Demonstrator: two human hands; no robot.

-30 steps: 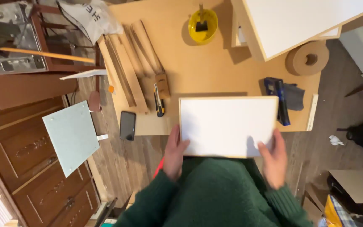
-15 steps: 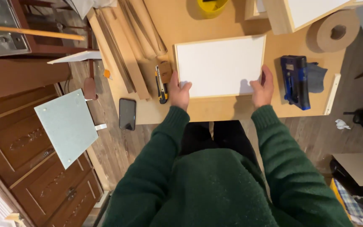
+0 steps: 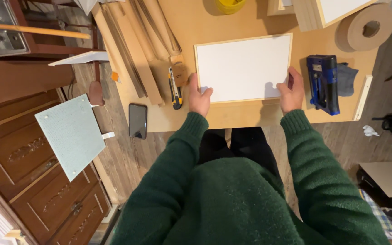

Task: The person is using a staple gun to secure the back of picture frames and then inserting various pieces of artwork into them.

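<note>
- White panel [image 3: 243,68] lies flat on the workbench [image 3: 232,115], near the front edge, thin pale wood border on all four sides.
- Left hand [image 3: 199,97] sits at the panel's near-left corner: thumb on top of the white face, other fingers curled at the edge; can't tell if they reach under it.
- Right hand [image 3: 291,93] is at the panel's near-right corner, thumb over the border, fingers folded close together along the side edge. Looks like a light pinch on the rim, not a hard clamp.
- Judgement: stiff, flat, probably light for its area. No visible sag or bend.
- White face likely marks or dents easily, so grip belongs on the wood border, both short sides, as the hands sit now.
- Smooth face probably slides readily on the bench; corners are the weak points if knocked.
- Left of the panel: utility knife [image 3: 174,88], just beside the left hand, and a bundle of wood strips [image 3: 137,50] further left.
- Right of the panel: blue staple gun [image 3: 323,84] on a grey cloth [image 3: 348,79], near the right hand, not touching.
- Beyond the panel's far-right corner: roll of brown tape [image 3: 366,27].
- Phone [image 3: 137,120] is at the bench edge, well left of the panel.
</note>
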